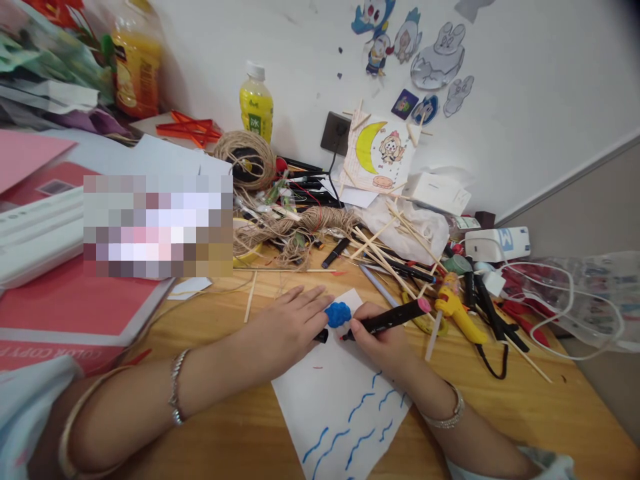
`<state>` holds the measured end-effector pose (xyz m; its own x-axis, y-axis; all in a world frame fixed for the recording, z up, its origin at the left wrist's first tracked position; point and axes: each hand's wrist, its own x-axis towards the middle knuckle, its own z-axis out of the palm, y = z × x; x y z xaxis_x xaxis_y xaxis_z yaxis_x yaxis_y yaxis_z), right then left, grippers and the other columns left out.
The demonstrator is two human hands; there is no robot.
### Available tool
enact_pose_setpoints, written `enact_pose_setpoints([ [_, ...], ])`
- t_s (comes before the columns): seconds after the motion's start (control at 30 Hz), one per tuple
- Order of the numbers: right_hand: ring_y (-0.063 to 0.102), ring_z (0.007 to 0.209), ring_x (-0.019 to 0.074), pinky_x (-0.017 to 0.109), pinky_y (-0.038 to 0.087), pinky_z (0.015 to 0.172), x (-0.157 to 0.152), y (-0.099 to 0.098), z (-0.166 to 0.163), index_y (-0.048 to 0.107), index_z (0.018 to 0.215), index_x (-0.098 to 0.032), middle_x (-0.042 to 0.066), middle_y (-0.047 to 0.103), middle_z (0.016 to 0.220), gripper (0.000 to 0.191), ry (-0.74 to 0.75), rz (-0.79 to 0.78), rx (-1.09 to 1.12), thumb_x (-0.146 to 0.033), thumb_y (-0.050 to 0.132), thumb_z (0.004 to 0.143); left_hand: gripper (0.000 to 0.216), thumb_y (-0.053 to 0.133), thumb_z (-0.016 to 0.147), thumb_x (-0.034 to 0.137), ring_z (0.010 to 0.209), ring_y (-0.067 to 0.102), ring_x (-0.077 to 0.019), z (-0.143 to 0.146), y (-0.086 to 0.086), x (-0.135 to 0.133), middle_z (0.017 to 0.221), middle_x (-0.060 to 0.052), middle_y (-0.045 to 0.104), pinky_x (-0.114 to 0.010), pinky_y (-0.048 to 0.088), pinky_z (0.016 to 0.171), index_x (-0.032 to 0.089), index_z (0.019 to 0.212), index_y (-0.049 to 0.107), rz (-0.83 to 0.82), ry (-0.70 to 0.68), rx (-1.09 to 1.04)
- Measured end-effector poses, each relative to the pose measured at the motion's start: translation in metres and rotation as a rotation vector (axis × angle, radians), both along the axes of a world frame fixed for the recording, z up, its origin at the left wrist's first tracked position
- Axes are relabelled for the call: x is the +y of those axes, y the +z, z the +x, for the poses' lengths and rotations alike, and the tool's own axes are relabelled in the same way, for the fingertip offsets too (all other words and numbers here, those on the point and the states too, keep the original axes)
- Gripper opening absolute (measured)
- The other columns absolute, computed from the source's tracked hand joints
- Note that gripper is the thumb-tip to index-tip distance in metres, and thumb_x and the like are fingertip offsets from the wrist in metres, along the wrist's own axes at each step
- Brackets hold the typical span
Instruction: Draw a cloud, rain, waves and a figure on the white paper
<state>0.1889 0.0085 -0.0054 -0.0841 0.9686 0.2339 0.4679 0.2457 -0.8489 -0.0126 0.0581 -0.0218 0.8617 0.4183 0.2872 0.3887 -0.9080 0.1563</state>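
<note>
A white sheet of paper (320, 393) lies on the wooden table, with blue wavy lines on its lower part and a blue cloud-like shape (338, 314) near its top. My right hand (380, 337) grips a black marker (395, 316) with a pink end, its tip at the paper just below the blue shape. My left hand (295, 317) rests across the sheet's left edge, fingers stretched toward the blue shape. A black marker cap (323, 336) sticks out from under this hand, apparently held against the palm. A short reddish stroke shows below it.
Behind the paper lie twine (325, 219), wooden sticks (380, 250) and several markers. A yellow glue gun (460, 307) lies to the right, beside a white cable (570, 293). Red paper packs (135, 310) and a pixelated area are on the left. Two bottles stand by the wall.
</note>
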Motion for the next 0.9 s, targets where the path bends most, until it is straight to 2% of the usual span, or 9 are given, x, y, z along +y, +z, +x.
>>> enact_pose_setpoints([
  [0.23,0.051,0.049,0.0131,0.025,0.043,0.048,0.001,0.003,-0.003,0.052,0.06,-0.021,-0.002,0.054,0.052,0.02,-0.031,-0.019,0.041,-0.028,0.06,0.077,0.029,0.056,0.089,0.019,0.127,0.046,-0.0307,0.0,0.003,0.0,0.136,-0.016,0.053,-0.046,0.034,0.105,0.013,0.117,0.055,0.008,0.004,0.007],
  [0.33,0.047,0.045,0.0113,0.024,0.041,0.045,0.003,0.001,0.004,0.053,0.063,-0.021,-0.004,0.05,0.052,0.024,-0.133,0.014,0.187,-0.035,0.061,0.081,0.03,0.056,0.09,0.022,0.124,0.049,-0.0315,-0.001,0.005,0.0,0.134,-0.017,0.054,-0.048,0.038,0.103,0.013,0.118,0.055,-0.031,0.009,-0.047],
  [0.43,0.046,0.045,0.011,0.023,0.039,0.043,0.005,-0.001,0.016,0.057,0.076,-0.021,-0.005,0.051,0.055,0.024,-0.236,0.099,0.407,-0.043,0.061,0.084,0.024,0.053,0.091,0.022,0.121,0.051,-0.0286,-0.002,0.011,0.002,0.129,-0.016,0.057,-0.045,0.042,0.1,0.014,0.113,0.056,-0.125,0.06,-0.193],
  [0.5,0.054,0.054,0.0133,0.025,0.045,0.05,0.004,-0.001,0.022,0.061,0.086,-0.022,-0.001,0.061,0.066,0.025,-0.162,0.12,0.483,-0.046,0.065,0.082,0.016,0.048,0.091,0.018,0.117,0.053,-0.0258,-0.002,0.015,0.003,0.121,-0.013,0.061,-0.043,0.044,0.099,0.016,0.103,0.059,-0.165,0.071,-0.283],
  [0.57,0.06,0.062,0.0163,0.029,0.049,0.057,0.001,0.002,0.023,0.063,0.095,-0.022,0.003,0.068,0.076,0.032,-0.025,0.101,0.498,-0.051,0.064,0.082,0.017,0.046,0.089,0.013,0.113,0.055,-0.0249,-0.001,0.017,0.004,0.114,-0.011,0.063,-0.043,0.045,0.099,0.017,0.097,0.06,-0.171,0.061,-0.332],
  [0.67,0.061,0.063,0.0177,0.033,0.052,0.062,-0.005,0.009,0.015,0.066,0.097,-0.02,0.005,0.07,0.079,0.037,0.124,0.072,0.428,-0.054,0.055,0.088,0.021,0.049,0.086,0.01,0.112,0.054,-0.0259,0.001,0.017,0.003,0.114,-0.012,0.063,-0.045,0.045,0.098,0.016,0.102,0.061,-0.163,0.064,-0.342],
  [0.8,0.061,0.062,0.0173,0.031,0.051,0.06,-0.01,0.018,0.005,0.067,0.091,-0.02,0.004,0.068,0.073,0.033,0.178,0.023,0.296,-0.049,0.054,0.089,0.022,0.051,0.085,0.009,0.108,0.055,-0.0248,0.003,0.016,-0.001,0.111,-0.01,0.064,-0.043,0.046,0.094,0.018,0.102,0.061,-0.177,0.081,-0.328],
  [0.9,0.061,0.068,0.0179,0.031,0.05,0.065,-0.008,0.016,-0.003,0.066,0.092,-0.02,0.004,0.066,0.077,0.025,0.177,0.019,0.207,-0.043,0.055,0.087,0.021,0.048,0.084,0.008,0.1,0.058,-0.0232,0.006,0.016,-0.005,0.101,-0.009,0.065,-0.04,0.048,0.088,0.016,0.098,0.061,-0.217,0.067,-0.308],
])
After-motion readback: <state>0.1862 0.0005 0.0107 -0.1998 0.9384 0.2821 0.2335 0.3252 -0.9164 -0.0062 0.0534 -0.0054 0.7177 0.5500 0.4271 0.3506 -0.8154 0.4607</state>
